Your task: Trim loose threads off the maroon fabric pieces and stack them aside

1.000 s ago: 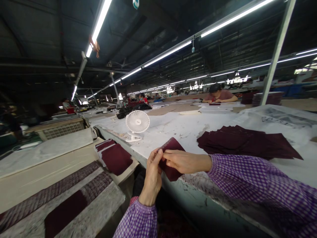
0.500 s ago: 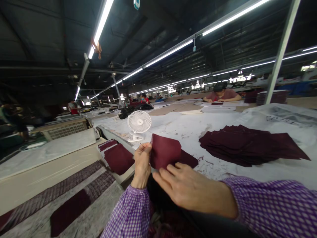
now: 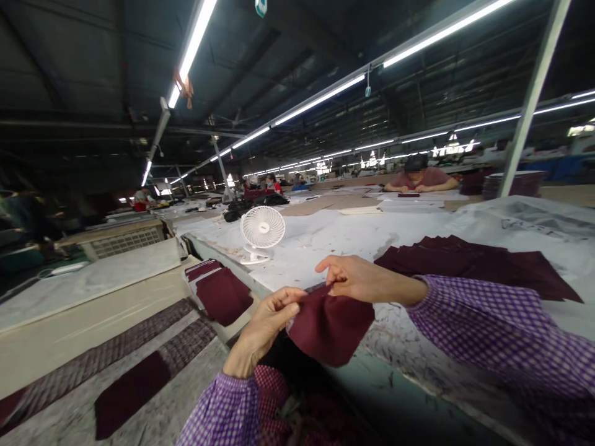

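A maroon fabric piece [image 3: 332, 331] hangs between my hands, just in front of the table's edge. My left hand [image 3: 274, 313] pinches its upper left corner between thumb and fingers. At its top edge, my right hand [image 3: 351, 279] pinches the cloth, with the index finger pointing out to the left. A stack of maroon pieces [image 3: 223, 296] lies to the left of my left hand. Beyond my right forearm is a loose, fanned pile of maroon pieces [image 3: 465, 263] on the white-covered table [image 3: 316, 238].
A small white fan [image 3: 263, 228] stands near the table's left edge. On the lower left board lie overlapping rows of maroon pieces [image 3: 132, 393]. A co-worker [image 3: 423, 179] leans on the far side of the table. A metal post [image 3: 534, 99] rises at the right.
My right hand has moved up from the lower edge of the fabric piece to its top edge. The piece has come lower and now hangs down, and my left hand has dropped slightly.
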Action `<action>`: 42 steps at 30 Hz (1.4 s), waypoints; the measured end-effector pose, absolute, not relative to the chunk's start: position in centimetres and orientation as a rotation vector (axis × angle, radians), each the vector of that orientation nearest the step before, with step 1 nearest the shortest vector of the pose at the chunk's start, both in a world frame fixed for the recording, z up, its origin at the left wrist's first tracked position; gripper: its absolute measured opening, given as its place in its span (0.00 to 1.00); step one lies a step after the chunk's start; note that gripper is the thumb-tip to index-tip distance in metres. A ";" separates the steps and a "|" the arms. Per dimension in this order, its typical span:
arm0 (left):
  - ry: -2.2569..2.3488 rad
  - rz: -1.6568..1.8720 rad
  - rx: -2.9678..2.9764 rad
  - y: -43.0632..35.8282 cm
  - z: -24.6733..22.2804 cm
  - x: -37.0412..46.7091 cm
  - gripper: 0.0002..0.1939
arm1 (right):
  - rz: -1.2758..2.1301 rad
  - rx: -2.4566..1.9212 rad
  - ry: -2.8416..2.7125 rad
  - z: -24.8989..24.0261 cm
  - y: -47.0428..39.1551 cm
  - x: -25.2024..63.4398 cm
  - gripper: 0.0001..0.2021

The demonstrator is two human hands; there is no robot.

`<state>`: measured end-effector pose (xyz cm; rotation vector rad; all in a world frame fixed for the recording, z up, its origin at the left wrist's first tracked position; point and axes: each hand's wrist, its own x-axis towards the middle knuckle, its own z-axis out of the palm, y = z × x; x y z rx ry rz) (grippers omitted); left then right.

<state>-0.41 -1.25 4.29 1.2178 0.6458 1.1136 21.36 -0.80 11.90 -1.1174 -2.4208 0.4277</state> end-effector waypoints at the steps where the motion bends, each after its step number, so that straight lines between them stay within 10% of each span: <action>1: 0.618 1.087 1.216 -1.3 4.2 -1.0 0.23 | 0.426 -1.120 -2.428 12.1 -0.9 21.4 0.17; 16: 1.041 1.146 1.713 3.8 4.1 6.5 0.05 | 0.968 -1.415 -2.124 9.1 0.8 23.4 0.17; 27: 1.205 1.104 2.181 4.5 2.2 8.9 0.13 | 0.203 -1.378 -2.416 5.9 3.0 28.3 0.14; 42: 1.263 0.805 2.703 3.9 2.0 8.9 0.17 | 0.141 -1.334 -2.430 4.5 3.1 28.0 0.12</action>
